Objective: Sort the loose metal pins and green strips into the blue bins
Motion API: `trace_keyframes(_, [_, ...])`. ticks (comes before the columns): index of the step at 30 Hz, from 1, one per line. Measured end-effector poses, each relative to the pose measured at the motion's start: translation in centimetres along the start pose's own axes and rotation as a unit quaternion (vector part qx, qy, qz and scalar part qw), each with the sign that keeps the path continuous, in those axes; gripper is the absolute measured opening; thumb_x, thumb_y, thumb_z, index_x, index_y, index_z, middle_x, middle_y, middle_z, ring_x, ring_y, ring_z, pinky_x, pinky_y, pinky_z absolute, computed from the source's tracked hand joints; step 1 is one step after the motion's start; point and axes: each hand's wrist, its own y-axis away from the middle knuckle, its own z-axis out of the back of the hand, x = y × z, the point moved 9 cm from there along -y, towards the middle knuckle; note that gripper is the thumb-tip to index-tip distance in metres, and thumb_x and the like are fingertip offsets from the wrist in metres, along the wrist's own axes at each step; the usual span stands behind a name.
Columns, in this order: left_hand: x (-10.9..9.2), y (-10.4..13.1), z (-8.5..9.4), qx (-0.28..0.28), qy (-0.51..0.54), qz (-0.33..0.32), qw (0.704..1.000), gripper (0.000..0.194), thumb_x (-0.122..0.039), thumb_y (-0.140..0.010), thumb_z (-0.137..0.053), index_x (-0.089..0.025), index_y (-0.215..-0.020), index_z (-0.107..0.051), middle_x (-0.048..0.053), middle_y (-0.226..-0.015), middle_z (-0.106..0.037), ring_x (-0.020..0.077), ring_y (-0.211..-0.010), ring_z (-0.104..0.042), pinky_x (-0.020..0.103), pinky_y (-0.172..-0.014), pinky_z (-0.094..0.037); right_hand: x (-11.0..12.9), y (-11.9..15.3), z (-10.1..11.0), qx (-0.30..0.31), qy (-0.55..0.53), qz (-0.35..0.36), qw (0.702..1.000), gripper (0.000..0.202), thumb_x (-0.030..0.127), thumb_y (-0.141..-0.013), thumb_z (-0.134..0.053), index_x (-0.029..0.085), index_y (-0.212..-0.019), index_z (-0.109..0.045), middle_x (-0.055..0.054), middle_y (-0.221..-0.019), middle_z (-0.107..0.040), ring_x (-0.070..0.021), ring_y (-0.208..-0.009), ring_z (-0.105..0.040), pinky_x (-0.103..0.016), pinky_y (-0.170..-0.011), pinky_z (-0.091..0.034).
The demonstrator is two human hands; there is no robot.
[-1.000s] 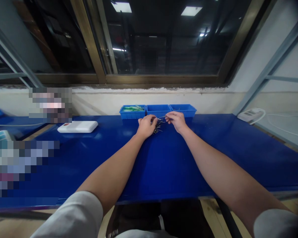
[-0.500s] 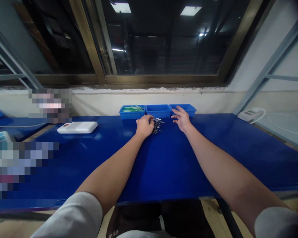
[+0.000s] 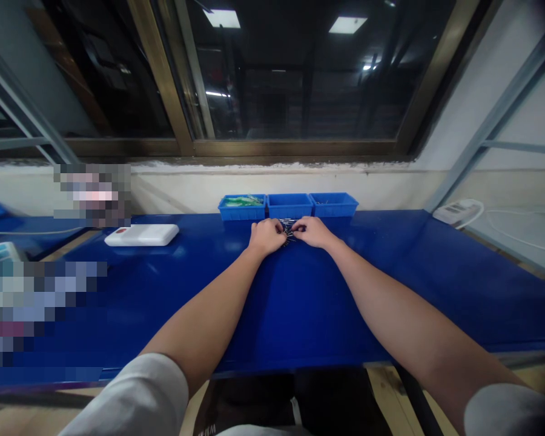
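Observation:
A small pile of thin metal pins (image 3: pixel 289 227) lies on the blue table (image 3: pixel 300 303), just in front of three small blue bins. My left hand (image 3: pixel 267 236) is curled at the pile's left side, fingers closed on some pins. My right hand (image 3: pixel 313 232) has its fingertips pinched into the pile from the right. The two hands almost touch and hide most of the pins. The left bin (image 3: pixel 242 208) holds green pieces. What the middle bin (image 3: pixel 290 206) and the right bin (image 3: pixel 333 204) hold cannot be made out.
A flat white device (image 3: pixel 142 234) lies on the table to the left. Another white device with a cable (image 3: pixel 456 212) sits at the far right edge. A wall and a dark window rise right behind the bins.
My right hand was open over the right bin half a second ago and has come back left and down onto the pin pile. My left hand has stayed at the pile.

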Motion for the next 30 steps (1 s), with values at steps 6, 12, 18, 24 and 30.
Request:
trace_keyframes(6, [-0.2,-0.1,-0.2,0.014,0.025,-0.018,0.999,0.016,-0.018,-0.067,-0.055,-0.023,-0.076,-0.068,0.002,-0.083,-0.071,0.022,-0.085,-0.063,0.033,-0.081,-0.043,-0.2,-0.1,-0.6,0.037,0.023,-0.015,0.999,0.007,0.018,-0.072,-0.062,0.018,-0.071,-0.069,-0.003,-0.076,-0.062,-0.0134,-0.065,-0.054,-0.027,-0.065,-0.041])
trace_keyframes(12, [0.0,-0.2,-0.1,-0.016,0.043,-0.03,0.999,0.017,-0.021,-0.072,-0.054,-0.022,-0.082,-0.067,0.002,-0.086,-0.071,0.0212,-0.087,-0.063,0.033,-0.081,-0.043,-0.4,-0.2,-0.7,0.038,0.017,-0.01,0.999,0.011,0.022,-0.078,-0.056,0.016,-0.074,-0.065,-0.005,-0.081,-0.061,-0.0133,-0.068,-0.053,-0.026,-0.066,-0.039])
trace_keyframes(18, [-1.2,0.2,0.1,-0.014,0.069,-0.084,0.994,0.018,-0.031,-0.081,-0.054,-0.022,-0.089,-0.067,0.002,-0.089,-0.069,0.0193,-0.09,-0.061,0.032,-0.082,-0.041,0.1,-0.2,-0.4,0.019,-0.024,-0.014,0.999,0.023,0.033,-0.084,-0.049,0.016,-0.077,-0.063,-0.002,-0.069,-0.06,-0.0136,-0.064,-0.05,-0.026,-0.061,-0.034])
trace_keyframes(24, [-1.3,0.1,0.0,-0.021,0.047,-0.092,0.994,0.022,-0.031,-0.089,-0.047,-0.02,-0.085,-0.066,0.004,-0.09,-0.068,0.0196,-0.091,-0.06,0.033,-0.081,-0.037,0.1,-0.1,0.0,-0.005,-0.078,-0.021,0.997,0.026,0.038,-0.083,-0.049,0.017,-0.076,-0.061,-0.002,-0.071,-0.062,-0.0141,-0.065,-0.051,-0.026,-0.062,-0.037])
trace_keyframes(30, [-1.1,0.0,-0.1,-0.016,0.019,-0.074,0.997,0.032,-0.034,-0.093,-0.037,-0.019,-0.081,-0.063,0.006,-0.088,-0.067,0.0199,-0.09,-0.06,0.032,-0.079,-0.036,0.0,-0.1,0.0,0.001,-0.074,-0.02,0.997,0.026,0.038,-0.082,-0.049,0.017,-0.069,-0.058,0.0,-0.062,-0.059,-0.0127,-0.058,-0.05,-0.025,-0.058,-0.036])
